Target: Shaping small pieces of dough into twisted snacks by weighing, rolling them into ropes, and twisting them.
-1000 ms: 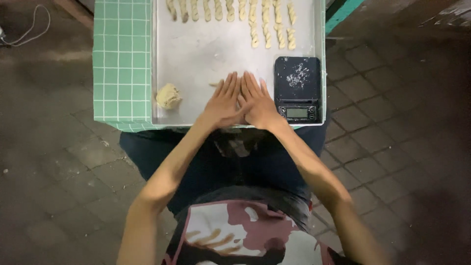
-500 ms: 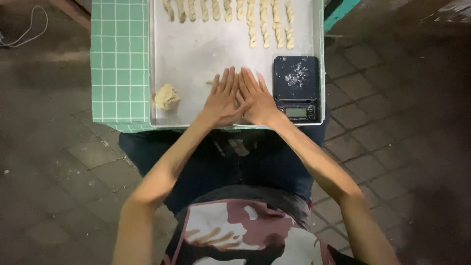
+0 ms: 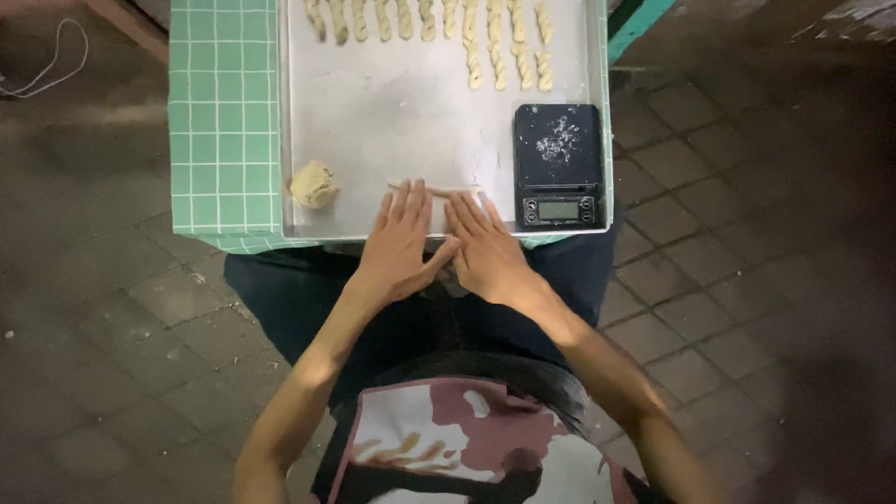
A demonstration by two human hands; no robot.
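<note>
On the metal tray (image 3: 373,121), left hand (image 3: 399,245) and right hand (image 3: 487,252) flat, fingers spread, palms down, grasping nothing, fingertips on thin dough rope (image 3: 435,191).

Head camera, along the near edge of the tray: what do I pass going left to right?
Green tiled tabletop → dough lump → left hand → right hand → black kitchen scale → right rim of the metal tray → paved floor.

Black digital scale (image 3: 558,164), lump of dough (image 3: 314,184), twisted dough sticks (image 3: 439,23), green tiled tabletop (image 3: 222,121), white cord (image 3: 51,70)
</note>
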